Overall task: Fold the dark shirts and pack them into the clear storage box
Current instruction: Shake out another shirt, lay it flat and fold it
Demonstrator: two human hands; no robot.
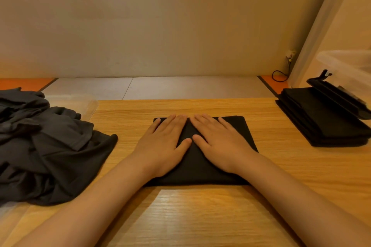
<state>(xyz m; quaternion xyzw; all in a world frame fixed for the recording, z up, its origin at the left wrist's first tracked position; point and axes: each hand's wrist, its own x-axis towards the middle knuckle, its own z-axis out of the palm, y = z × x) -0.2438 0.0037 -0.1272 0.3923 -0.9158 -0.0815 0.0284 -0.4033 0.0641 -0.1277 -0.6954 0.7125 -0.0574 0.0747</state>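
Folded shirt (200,166) matt black cloth; table (200,216) glossy wood (grained); box (347,66) clear plastic.

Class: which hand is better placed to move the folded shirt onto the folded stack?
Right: the right hand lies flat on the folded shirt, nearer the folded stack on that side.

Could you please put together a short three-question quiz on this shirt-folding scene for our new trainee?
1. True or false: the left hand and the right hand pinch the folded shirt by its corners.
2. Where is the pile of unfolded shirts? A. on the person's left; B. on the person's right; C. inside a box.
3. What lies on the table on the person's right, near the clear storage box?

Key: 1 false, both hands lie flat on it. 2 A. 3 the stack of folded shirts.
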